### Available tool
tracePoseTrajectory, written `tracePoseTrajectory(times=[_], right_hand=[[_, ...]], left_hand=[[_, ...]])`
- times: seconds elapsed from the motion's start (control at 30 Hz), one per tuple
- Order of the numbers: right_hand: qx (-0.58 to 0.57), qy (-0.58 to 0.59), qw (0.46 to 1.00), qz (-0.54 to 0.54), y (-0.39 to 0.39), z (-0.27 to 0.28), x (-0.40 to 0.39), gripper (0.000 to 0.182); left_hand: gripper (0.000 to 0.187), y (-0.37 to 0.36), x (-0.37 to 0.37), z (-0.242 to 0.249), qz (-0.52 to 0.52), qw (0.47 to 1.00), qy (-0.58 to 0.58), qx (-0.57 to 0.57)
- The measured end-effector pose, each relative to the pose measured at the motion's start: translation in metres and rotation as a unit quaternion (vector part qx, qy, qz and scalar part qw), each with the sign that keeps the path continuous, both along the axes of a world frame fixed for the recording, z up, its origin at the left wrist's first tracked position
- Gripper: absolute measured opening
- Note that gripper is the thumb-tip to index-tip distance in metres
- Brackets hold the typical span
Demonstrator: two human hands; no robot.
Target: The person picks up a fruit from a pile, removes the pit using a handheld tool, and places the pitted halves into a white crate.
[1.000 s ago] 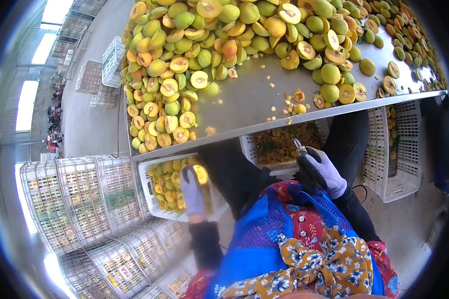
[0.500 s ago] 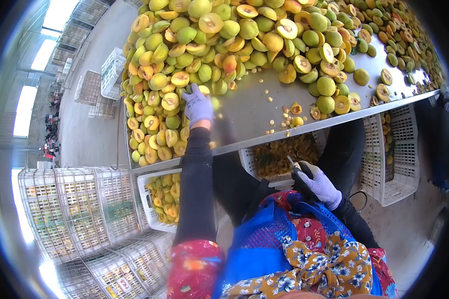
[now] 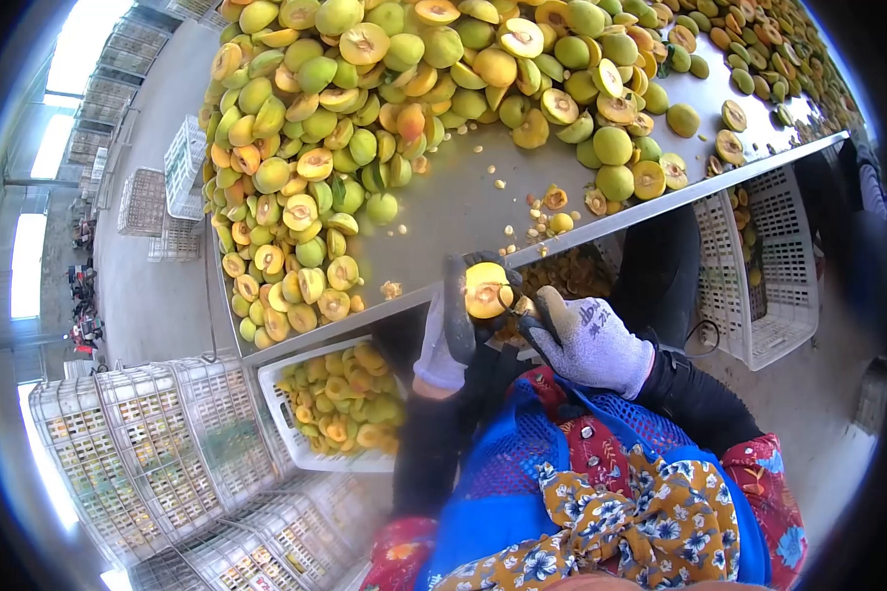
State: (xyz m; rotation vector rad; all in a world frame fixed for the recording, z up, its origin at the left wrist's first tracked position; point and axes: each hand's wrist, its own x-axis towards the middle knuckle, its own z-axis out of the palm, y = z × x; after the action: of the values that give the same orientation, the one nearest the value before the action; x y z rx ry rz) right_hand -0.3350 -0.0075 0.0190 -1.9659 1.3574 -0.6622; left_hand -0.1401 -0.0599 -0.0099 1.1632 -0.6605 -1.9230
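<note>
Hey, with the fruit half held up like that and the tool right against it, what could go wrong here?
The left hand holds a fruit half right where the right hand works a tool; a slip could nick the glove fingers. Held off the table edge, the half might drop between the crates. Loose pits near that edge may roll off.

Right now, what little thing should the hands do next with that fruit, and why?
Probably scoop the pit out. The left hand holds a halved fruit cut face up, dark centre showing, and the right hand meets it at the fruit's edge. Loose pits lie on the metal table; pitted halves fill the crate below.
</note>
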Motion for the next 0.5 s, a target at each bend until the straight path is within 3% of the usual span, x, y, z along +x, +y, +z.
tracePoseTrajectory(times=[0.13, 0.17, 0.23, 0.3, 0.43, 0.47, 0.5], right_hand=[[-0.007, 0.015, 1.0, 0.009, 0.005, 0.0, 0.002, 0.031], [-0.013, 0.024, 1.0, 0.014, 0.007, 0.0, 0.002, 0.031], [0.044, 0.036, 0.998, 0.024, 0.009, 0.005, 0.002, 0.029], [0.063, 0.025, 0.997, 0.024, 0.012, 0.004, 0.002, 0.028], [0.016, -0.084, 0.996, 0.035, 0.015, -0.009, 0.005, 0.031], [0.064, -0.141, 0.987, 0.036, 0.014, -0.009, 0.005, 0.032], [0.112, -0.197, 0.974, 0.033, 0.013, -0.01, 0.004, 0.034]], left_hand=[[0.047, 0.018, -0.013, 0.01, -0.03, 0.996, -0.004, -0.085], [0.041, 0.02, -0.005, -0.003, -0.122, 0.885, -0.267, -0.362], [0.036, 0.025, -0.006, -0.006, -0.101, 0.817, -0.34, -0.454], [0.033, 0.029, -0.011, -0.006, -0.077, 0.807, -0.369, -0.455], [0.032, 0.033, -0.029, 0.006, 0.017, 0.935, -0.261, -0.238], [0.032, 0.034, -0.033, 0.007, 0.049, 0.962, -0.209, -0.169], [0.034, 0.036, -0.037, 0.004, 0.053, 0.942, -0.258, -0.209]])
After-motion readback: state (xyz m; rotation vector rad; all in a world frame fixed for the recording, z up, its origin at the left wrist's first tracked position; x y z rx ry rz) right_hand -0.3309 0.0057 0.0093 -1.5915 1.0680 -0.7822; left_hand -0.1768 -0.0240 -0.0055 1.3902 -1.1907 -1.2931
